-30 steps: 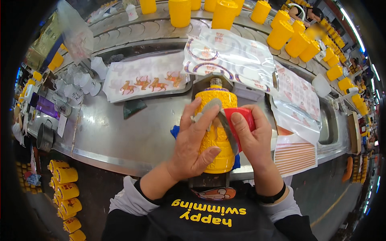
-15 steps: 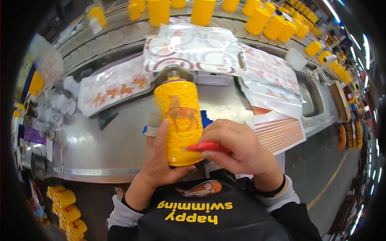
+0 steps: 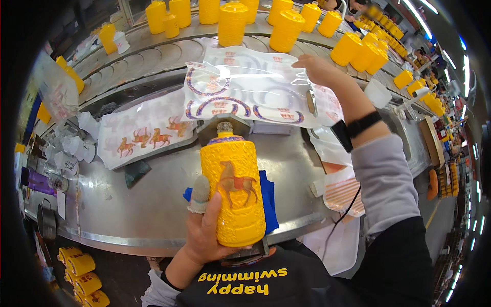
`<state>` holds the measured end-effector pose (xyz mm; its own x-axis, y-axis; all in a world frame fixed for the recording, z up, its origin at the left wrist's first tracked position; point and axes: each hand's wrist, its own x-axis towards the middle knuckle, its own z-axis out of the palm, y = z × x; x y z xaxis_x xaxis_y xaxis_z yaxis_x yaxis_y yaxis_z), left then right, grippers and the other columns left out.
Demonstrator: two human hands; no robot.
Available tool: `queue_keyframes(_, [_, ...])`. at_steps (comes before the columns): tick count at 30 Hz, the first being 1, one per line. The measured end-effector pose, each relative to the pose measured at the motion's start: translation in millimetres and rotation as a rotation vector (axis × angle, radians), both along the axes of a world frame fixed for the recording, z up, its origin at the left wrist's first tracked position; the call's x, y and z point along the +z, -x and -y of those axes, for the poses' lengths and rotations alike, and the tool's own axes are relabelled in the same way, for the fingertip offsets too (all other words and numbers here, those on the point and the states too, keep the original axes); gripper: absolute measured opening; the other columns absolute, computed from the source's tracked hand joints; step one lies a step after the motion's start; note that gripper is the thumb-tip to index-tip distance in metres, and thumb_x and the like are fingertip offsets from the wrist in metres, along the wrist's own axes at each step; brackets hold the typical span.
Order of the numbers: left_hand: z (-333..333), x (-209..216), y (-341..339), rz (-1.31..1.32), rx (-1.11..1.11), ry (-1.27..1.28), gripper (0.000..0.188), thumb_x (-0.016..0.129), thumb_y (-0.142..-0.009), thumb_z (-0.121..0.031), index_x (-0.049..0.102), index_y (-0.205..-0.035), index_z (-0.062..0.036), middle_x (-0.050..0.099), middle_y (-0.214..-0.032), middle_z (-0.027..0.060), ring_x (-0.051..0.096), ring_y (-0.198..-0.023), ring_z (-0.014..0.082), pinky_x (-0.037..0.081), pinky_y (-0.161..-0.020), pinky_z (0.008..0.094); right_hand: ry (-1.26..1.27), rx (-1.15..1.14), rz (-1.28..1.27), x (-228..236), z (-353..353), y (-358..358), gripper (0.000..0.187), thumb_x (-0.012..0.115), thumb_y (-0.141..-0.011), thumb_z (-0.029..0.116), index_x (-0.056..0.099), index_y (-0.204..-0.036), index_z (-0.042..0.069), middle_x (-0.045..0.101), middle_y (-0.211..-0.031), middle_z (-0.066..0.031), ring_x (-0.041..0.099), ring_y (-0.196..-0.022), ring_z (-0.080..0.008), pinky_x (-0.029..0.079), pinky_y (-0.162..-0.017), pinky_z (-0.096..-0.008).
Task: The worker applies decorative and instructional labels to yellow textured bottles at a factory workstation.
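My left hand is closed round the lower part of a yellow embossed bottle, with a grey cover on one finger. On the bottle's front is a brown horse decal with a red saddle; its neck points away from me, toward a dark angled metal holder. Stretched far forward, my right hand pinches the far right corner of a glossy decal sheet printed with curved bands. No red pen-like tool shows now; the hand's inner side is partly hidden.
A horse decal sheet lies to the left, beside crumpled paper scraps. Blue cloth lies beside the bottle on the metal table. Beyond, yellow bottles stand along a conveyor. More bottles are at lower left.
My right hand has left the bottle's front, where it held a red pen-like tool, and reached forward to the decal sheet. The bottle stays in my left hand, now lower in view.
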<state>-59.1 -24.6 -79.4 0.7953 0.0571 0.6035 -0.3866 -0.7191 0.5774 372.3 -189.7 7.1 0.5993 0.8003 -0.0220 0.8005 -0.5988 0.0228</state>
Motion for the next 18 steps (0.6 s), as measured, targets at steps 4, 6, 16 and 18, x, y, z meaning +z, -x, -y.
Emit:
queue_keyframes(4, [-3.0, -14.8, 5.6, -0.023, -0.030, 0.085, 0.097, 0.086, -0.065, -0.045, 0.037, -0.139, -0.0035, 0.037, -0.140, 0.0301, 0.042, -0.126, 0.0482, 0.036, -0.105, 0.0520, 0.050, -0.115, -0.019, -20.9, -54.6, -44.5, 0.047, 0.046, -0.085, -0.006, 0.061, -0.126, 0.011, 0.052, -0.130, -0.0211, 0.050, -0.122, -0.0357, 0.041, -0.103, -0.0385])
queue_keyframes(6, [-3.8, -7.4, 3.4, -0.049, -0.036, 0.083, 0.092, 0.085, -0.067, -0.041, 0.037, -0.138, -0.0089, 0.038, -0.140, 0.0271, 0.043, -0.126, 0.0460, 0.035, -0.106, 0.0504, 0.039, -0.122, -0.029, -27.7, -63.5, -58.7, 0.044, 0.049, -0.087, -0.002, 0.060, -0.126, 0.011, 0.052, -0.129, -0.0195, 0.051, -0.120, -0.0354, 0.041, -0.102, -0.0382])
queue_keyframes(16, [-3.3, -23.4, 2.1, -0.103, -0.089, 0.080, 0.104, 0.090, -0.064, -0.034, 0.026, -0.143, -0.0090, 0.046, -0.133, 0.0213, 0.054, -0.119, 0.0387, 0.039, -0.106, 0.0486, -0.111, 0.192, -0.120, -5.7, -39.3, -16.3, 0.025, 0.062, -0.084, 0.000, 0.069, -0.106, 0.008, 0.057, -0.114, -0.0136, 0.057, -0.107, -0.0300, 0.047, -0.090, -0.0355])
queue_keyframes(18, [-4.4, -11.9, -4.7, -0.064, -0.101, 0.104, 0.105, 0.090, -0.064, -0.033, 0.025, -0.143, -0.0086, 0.045, -0.133, 0.0214, 0.054, -0.119, 0.0388, 0.039, -0.106, 0.0487, -0.094, 0.276, -0.244, 4.1, -22.8, 28.0, 0.024, 0.061, -0.082, -0.003, 0.071, -0.101, 0.007, 0.060, -0.108, -0.0131, 0.057, -0.106, -0.0295, 0.047, -0.089, -0.0353])
